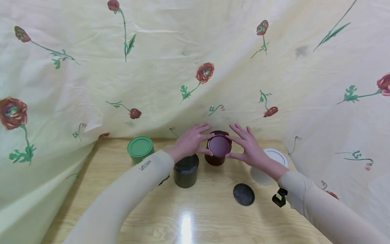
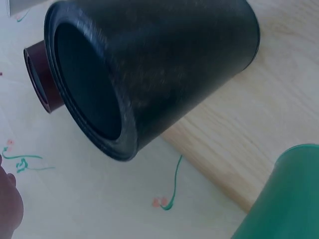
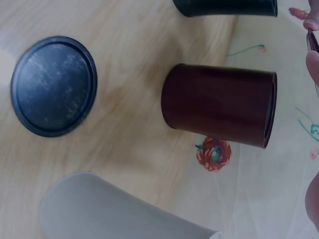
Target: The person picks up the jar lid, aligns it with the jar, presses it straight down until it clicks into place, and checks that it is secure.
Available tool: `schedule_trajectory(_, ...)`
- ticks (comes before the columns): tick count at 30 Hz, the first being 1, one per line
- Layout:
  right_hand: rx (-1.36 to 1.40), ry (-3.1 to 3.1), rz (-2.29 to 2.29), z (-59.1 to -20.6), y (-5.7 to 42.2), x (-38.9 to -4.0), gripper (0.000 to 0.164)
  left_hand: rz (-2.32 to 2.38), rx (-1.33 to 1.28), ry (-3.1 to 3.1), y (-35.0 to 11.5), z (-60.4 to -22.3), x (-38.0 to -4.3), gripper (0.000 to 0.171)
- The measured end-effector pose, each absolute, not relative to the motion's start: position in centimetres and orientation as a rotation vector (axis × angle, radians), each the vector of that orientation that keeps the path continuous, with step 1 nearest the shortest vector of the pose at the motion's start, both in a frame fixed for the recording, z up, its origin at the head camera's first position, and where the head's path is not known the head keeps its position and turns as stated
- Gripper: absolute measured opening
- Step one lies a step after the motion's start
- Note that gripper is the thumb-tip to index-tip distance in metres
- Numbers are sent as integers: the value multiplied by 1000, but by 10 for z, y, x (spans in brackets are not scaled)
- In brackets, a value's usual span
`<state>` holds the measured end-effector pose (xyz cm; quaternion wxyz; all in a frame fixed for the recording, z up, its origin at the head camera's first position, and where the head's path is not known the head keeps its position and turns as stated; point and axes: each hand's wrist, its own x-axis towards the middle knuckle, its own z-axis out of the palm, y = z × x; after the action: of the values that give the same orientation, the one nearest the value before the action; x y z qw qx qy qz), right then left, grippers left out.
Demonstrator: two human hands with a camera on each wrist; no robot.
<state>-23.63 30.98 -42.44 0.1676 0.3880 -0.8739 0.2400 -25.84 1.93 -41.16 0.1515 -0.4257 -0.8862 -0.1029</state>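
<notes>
A dark red lid (image 1: 219, 146) is held by its rim between my two hands. My left hand (image 1: 194, 140) grips its left side with fingers and thumb, and my right hand (image 1: 250, 151) grips the right side. Below and behind the lid stands an upright dark red can (image 1: 214, 161); the right wrist view shows this can (image 3: 219, 104) with its top uncovered and the lid (image 3: 312, 44) apart from it, near my fingertips. Under my left wrist is a black can (image 1: 185, 178), its mouth uncovered in the left wrist view.
A black lid (image 1: 243, 194) lies flat on the wooden table (image 1: 164, 210), front right of the red can. A lidded green can (image 1: 140, 147) stands at the back left. Partly behind my right forearm is a white can (image 1: 262, 175). Flowered cloth (image 1: 158, 78) hangs behind and at both sides.
</notes>
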Motion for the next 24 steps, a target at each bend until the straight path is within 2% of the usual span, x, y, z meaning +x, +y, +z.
schedule_trajectory(12, 1060, -2590, 696, -425, 315, -264, 69, -391, -1254, -2701, 28, -409, -292, 75)
schedule_trajectory(24, 1032, -2722, 693, -428, 317, -282, 64, -420, -1234, -2787, 32, -420, -311, 76)
